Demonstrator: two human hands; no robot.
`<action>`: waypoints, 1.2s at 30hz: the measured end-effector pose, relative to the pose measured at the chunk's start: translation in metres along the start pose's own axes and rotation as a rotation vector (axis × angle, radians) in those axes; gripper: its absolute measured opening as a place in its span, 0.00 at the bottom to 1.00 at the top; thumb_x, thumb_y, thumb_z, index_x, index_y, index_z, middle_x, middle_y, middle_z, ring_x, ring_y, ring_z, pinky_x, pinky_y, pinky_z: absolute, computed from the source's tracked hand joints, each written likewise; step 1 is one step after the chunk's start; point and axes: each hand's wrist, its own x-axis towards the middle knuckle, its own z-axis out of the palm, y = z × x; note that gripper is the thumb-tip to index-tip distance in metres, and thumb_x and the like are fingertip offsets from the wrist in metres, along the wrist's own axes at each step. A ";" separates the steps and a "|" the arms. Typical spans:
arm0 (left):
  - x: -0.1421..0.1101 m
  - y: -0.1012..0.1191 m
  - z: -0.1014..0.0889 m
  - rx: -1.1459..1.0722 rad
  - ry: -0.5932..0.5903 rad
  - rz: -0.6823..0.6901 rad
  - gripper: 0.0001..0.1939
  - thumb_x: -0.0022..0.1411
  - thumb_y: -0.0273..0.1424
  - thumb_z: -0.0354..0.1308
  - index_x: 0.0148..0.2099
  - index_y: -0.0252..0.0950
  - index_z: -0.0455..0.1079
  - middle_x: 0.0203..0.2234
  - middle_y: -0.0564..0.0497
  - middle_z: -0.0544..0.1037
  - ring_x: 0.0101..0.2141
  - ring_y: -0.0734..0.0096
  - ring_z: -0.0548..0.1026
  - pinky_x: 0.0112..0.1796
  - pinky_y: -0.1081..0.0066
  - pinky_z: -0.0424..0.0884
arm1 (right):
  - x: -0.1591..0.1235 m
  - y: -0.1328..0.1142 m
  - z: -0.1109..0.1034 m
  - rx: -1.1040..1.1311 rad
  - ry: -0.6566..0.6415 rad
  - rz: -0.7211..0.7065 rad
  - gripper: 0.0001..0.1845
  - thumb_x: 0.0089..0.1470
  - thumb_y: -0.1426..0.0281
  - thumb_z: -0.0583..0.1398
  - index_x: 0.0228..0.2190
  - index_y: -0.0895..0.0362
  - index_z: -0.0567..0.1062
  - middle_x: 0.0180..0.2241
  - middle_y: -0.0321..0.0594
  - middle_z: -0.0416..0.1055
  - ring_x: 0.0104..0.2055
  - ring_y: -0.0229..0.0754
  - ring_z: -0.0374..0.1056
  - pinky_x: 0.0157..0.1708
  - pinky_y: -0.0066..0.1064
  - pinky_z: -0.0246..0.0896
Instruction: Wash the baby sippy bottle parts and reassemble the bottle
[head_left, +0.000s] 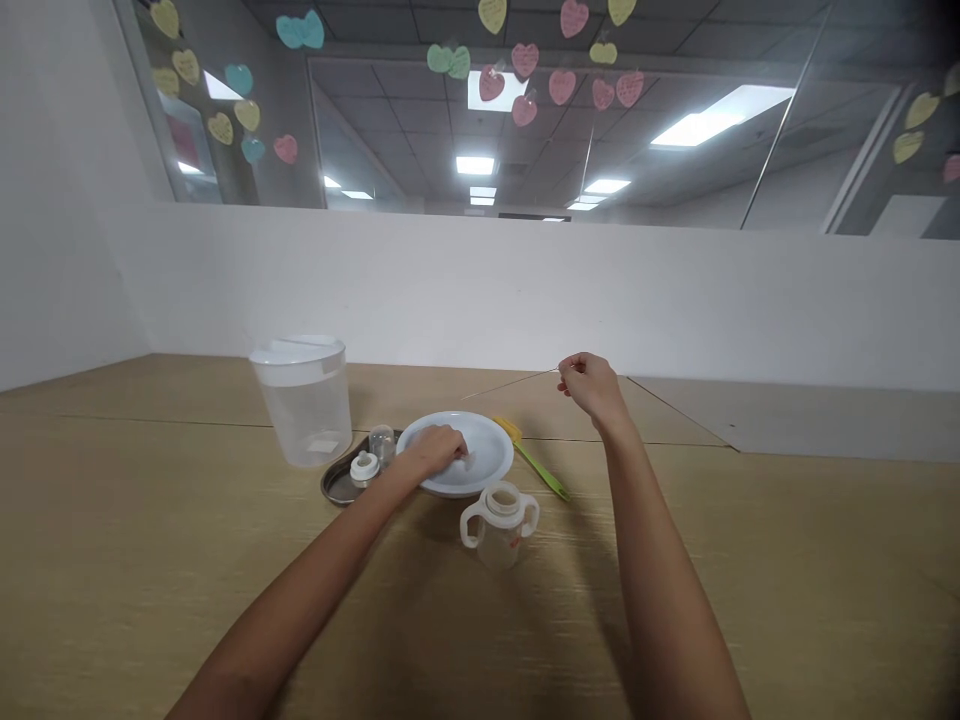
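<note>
One lidded, translucent bucket stands upright at the far left on the wooden table. Just to its right lies one dark metal tray, carrying two things: one white collar with a teat pointing up and, on its far right side, one clear cup-like cover. Next comes one round white basin. The left hand reaches into it with curled fingers; a small pale, clear piece seems to show by the fingertips, but whether they grip it I cannot tell. On the near side of the basin stands one two-handled cup, upright and open-topped, its two handles facing left and right. One thin rod hangs in the air above the basin's far right side, its long axis running mostly left to right, with the free end pointing left and sloping down. Beneath it, one brush lies with its yellow head far left and green handle pointing near right. The right hand, raised, pinches the rod's right end between closed fingers.
</note>
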 end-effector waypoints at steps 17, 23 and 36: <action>0.004 -0.001 -0.005 -0.269 -0.026 0.071 0.09 0.52 0.28 0.57 0.35 0.38 0.78 0.31 0.48 0.80 0.31 0.66 0.75 0.31 0.74 0.64 | 0.001 0.000 -0.002 -0.015 -0.002 -0.002 0.05 0.43 0.73 0.53 0.25 0.56 0.68 0.25 0.38 0.70 0.27 0.39 0.67 0.30 0.32 0.61; -0.001 0.000 -0.026 -0.452 -0.010 0.128 0.10 0.54 0.29 0.56 0.37 0.35 0.77 0.34 0.49 0.80 0.35 0.68 0.75 0.35 0.76 0.64 | 0.001 0.001 -0.004 -0.006 0.013 -0.008 0.06 0.42 0.73 0.53 0.26 0.57 0.69 0.25 0.38 0.70 0.27 0.39 0.67 0.29 0.32 0.60; -0.029 0.003 -0.088 -0.783 0.149 0.105 0.15 0.54 0.37 0.57 0.37 0.32 0.76 0.34 0.49 0.79 0.37 0.64 0.73 0.38 0.70 0.66 | 0.002 0.003 -0.009 0.012 0.036 -0.006 0.08 0.41 0.72 0.53 0.27 0.57 0.69 0.25 0.38 0.70 0.28 0.40 0.67 0.31 0.32 0.61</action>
